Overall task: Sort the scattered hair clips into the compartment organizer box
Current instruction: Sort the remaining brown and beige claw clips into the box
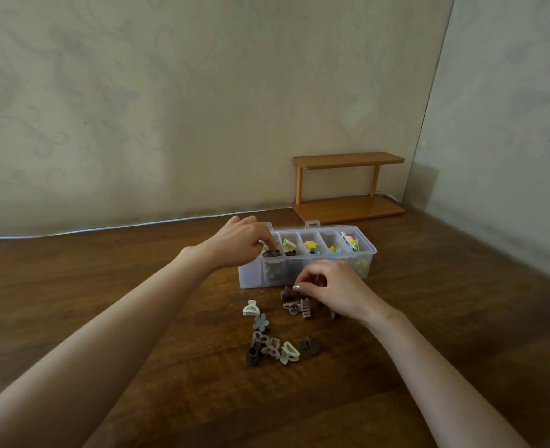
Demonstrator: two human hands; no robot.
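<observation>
Left grip (238, 242) curled on a brown clip (272, 252) over the left-end compartment of the organizer box (299, 258) (long axis along the far edge of the surface (105, 286)). Right grip (335, 291) pinching a dark clip (318, 279), just short of the box's near wall; loose clips (273, 345) toward the near edge.

The clear plastic organizer box (251, 281) stands open on the tabletop (445, 318), its row of compartments holding brown, beige, yellow and mixed bright clips. The left hand (234, 242) pinches a brown clip (271, 253) over a compartment near the left end. The right hand (335, 286) pinches a dark clip (317, 280). Scattered clips (267, 345), brown and cream, lie just in front.
</observation>
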